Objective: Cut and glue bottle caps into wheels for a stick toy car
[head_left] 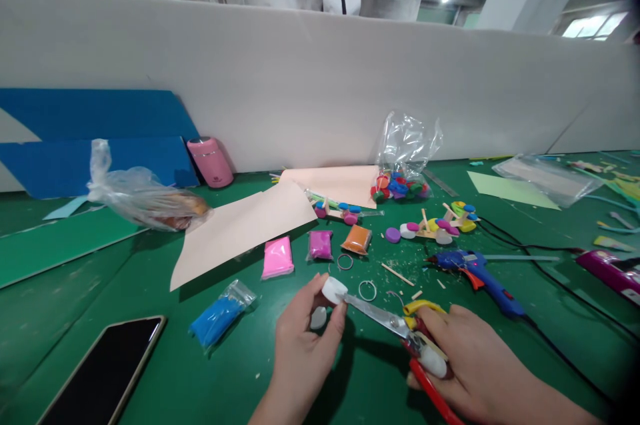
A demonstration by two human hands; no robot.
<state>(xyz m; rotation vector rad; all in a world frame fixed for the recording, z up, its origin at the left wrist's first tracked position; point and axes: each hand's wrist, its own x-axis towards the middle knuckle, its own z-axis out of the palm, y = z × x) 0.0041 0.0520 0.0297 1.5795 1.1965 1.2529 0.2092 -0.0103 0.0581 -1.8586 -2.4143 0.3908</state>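
My left hand (pixel 311 338) pinches a white bottle cap (pixel 334 290) between thumb and fingers; another white cap (pixel 318 317) shows just below it. My right hand (pixel 463 355) grips scissors (pixel 383 318) with a yellow loop, their silver blades together and pointing left. The blade tip touches the cap in my left hand. A white round piece (pixel 433 361) and a thin wooden stick show by the right fingers, along with a red handle (pixel 435 393); whether that handle belongs to the scissors I cannot tell. Metal rings (pixel 367 290) lie beyond the blades.
A blue glue gun (pixel 480 278) with its cable lies right of my right hand. Small cap-wheeled models (pixel 440 226), clay packets (pixel 277 257), a blue packet (pixel 223 315) and a phone (pixel 105 371) lie on the green table. A pink tumbler (pixel 211 162) stands by the white partition (pixel 300 91).
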